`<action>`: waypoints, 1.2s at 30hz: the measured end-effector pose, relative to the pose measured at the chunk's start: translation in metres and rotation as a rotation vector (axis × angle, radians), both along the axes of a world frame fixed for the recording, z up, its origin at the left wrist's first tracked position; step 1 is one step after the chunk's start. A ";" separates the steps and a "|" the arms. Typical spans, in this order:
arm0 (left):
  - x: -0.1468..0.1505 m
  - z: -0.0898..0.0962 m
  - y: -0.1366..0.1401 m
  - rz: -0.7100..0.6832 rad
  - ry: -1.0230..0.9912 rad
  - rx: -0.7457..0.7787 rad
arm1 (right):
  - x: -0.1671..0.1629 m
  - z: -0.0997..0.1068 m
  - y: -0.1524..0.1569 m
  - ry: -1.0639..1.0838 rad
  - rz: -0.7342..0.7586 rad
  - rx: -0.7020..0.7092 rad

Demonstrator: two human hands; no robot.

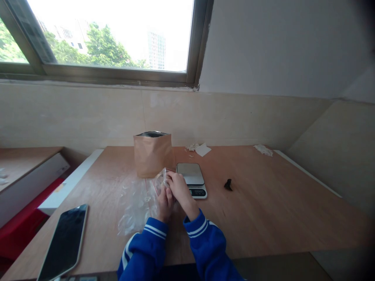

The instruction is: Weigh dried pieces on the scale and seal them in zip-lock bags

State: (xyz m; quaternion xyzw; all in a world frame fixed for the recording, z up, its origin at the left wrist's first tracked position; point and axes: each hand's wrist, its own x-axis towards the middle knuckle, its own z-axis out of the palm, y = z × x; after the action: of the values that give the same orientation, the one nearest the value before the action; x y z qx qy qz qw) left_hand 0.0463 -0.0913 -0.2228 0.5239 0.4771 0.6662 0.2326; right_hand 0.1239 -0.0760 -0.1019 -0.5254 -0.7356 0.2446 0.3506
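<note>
Though clear zip bag (161, 180) looks light, limp film likely slips: best held by edge. My left fingers (168, 193) and right fingers (170, 177) pinch it, at digital scale's (190, 174) nine o'clock.

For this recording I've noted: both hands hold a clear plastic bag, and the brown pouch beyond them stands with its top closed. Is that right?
Not quite: the brown pouch stands with its top open, as the head view shows. The left hand and right hand do hold a clear plastic bag.
</note>
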 end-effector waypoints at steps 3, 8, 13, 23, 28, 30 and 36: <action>-0.002 0.000 -0.003 -0.049 0.056 0.007 | 0.001 0.000 0.002 -0.192 0.055 -0.023; 0.002 0.004 -0.007 -0.057 0.006 -0.011 | 0.022 0.011 -0.007 -0.165 0.223 0.088; 0.009 0.019 -0.012 0.075 -0.152 -0.005 | 0.051 -0.005 -0.039 0.092 -0.078 0.200; 0.006 0.024 -0.015 -0.093 -0.029 0.067 | 0.045 -0.047 -0.043 0.516 -0.017 -0.052; 0.006 0.027 -0.018 -0.227 0.115 0.218 | 0.050 -0.046 -0.037 0.550 -0.155 0.044; 0.005 0.026 -0.017 -0.101 0.139 0.290 | 0.056 -0.049 -0.037 0.608 -0.270 0.056; 0.005 0.040 -0.007 0.107 0.053 0.020 | 0.078 -0.067 -0.029 0.702 -0.437 0.058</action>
State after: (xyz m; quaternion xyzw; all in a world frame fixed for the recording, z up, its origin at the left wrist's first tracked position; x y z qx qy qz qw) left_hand 0.0515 -0.0987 -0.1826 0.5176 0.5036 0.6683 0.1785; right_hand 0.2024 -0.1046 -0.1688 -0.5437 -0.4492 0.3078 0.6386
